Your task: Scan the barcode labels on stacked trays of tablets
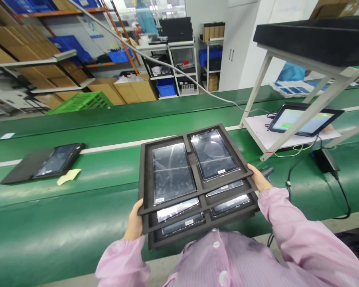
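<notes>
A black foam tray (194, 167) with two compartments lies on top of a staggered stack. In its left compartment is a tablet screen panel (172, 171), and in the right one another screen panel (214, 153), each with a small white label. Beneath its near edge show lower black trays (208, 217) that also hold screen panels. My left hand (134, 221) grips the left edge of the top tray near its front corner. At the right front corner, my right hand (259, 178) is closed on the same tray. The fingers under both edges are hidden.
On the green bench (107, 219), a black tray with a screen (58, 159) sits at left beside a yellow paper (68, 176). A white-legged stand (260, 91) rises at right over a lit monitor (305, 119). A power adapter (326, 160) and cables lie near it.
</notes>
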Motion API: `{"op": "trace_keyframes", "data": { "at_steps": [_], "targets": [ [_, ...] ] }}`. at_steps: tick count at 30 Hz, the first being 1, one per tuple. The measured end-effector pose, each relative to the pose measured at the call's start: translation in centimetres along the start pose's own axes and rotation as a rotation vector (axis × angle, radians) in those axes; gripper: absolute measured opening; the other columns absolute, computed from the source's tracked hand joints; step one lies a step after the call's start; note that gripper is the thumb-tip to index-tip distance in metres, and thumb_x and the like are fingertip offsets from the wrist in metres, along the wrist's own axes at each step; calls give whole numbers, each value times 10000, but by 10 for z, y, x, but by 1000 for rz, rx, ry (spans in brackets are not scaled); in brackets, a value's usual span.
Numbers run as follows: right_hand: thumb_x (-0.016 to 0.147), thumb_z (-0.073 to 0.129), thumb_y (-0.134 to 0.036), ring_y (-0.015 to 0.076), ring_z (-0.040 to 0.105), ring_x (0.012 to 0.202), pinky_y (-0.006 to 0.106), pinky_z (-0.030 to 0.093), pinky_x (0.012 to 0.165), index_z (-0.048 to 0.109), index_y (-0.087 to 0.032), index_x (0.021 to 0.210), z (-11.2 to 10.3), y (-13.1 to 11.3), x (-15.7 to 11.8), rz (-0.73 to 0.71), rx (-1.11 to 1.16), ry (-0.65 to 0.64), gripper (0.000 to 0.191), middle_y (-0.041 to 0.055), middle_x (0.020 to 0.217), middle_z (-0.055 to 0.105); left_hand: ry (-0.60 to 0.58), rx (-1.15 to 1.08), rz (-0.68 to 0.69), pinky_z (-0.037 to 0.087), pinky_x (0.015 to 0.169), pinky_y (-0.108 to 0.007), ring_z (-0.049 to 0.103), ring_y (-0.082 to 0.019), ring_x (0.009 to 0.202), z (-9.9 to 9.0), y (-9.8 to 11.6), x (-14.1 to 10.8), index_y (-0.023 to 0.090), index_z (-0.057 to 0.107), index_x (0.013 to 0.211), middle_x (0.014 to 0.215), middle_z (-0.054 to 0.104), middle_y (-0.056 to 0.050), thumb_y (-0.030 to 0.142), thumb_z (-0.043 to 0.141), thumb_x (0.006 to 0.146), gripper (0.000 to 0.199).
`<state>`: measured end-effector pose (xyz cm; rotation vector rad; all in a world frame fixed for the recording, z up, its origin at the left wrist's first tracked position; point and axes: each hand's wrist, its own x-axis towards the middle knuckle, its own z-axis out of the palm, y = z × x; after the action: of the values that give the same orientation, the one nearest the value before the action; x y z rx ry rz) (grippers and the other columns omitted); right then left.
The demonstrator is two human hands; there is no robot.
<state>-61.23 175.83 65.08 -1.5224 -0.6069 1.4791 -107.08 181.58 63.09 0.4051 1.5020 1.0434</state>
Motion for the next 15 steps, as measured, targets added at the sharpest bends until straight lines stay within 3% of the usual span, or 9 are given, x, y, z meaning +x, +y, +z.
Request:
{"op": "trace_keyframes", "data": {
  "at_steps": [4,10,13,15],
  "targets": [
    [814,370,-461,253,673,880,383,542,825,482,-198,1305,9,-14,7,-99,33,32,568,56,967,707,17,-94,21,560,732,-299,670,-225,818,11,14,8,199,583,753,608,656,33,289,610,599,180],
    [834,364,-509,273,667,880,405,543,812,534,-141,1245,14,-27,30,-52,26,-9,577,103,950,706,-28,-92,-22,562,768,-352,675,-252,842,28,30,23,189,567,749,619,662,-3,307,556,691,132],
    [862,342,-603,270,661,913,405,534,839,586,-143,1174,8,-22,37,-78,11,8,608,109,929,708,-51,-20,-76,557,793,-399,669,-278,909,22,23,30,160,621,864,723,697,-67,455,445,827,346],
    [872,292,-655,256,654,952,402,525,863,588,-175,1172,3,-15,40,-148,4,45,639,87,952,707,-65,101,-31,547,828,-415,650,-291,980,11,14,33,134,640,958,795,707,-106,564,359,864,522]
  ]
}}
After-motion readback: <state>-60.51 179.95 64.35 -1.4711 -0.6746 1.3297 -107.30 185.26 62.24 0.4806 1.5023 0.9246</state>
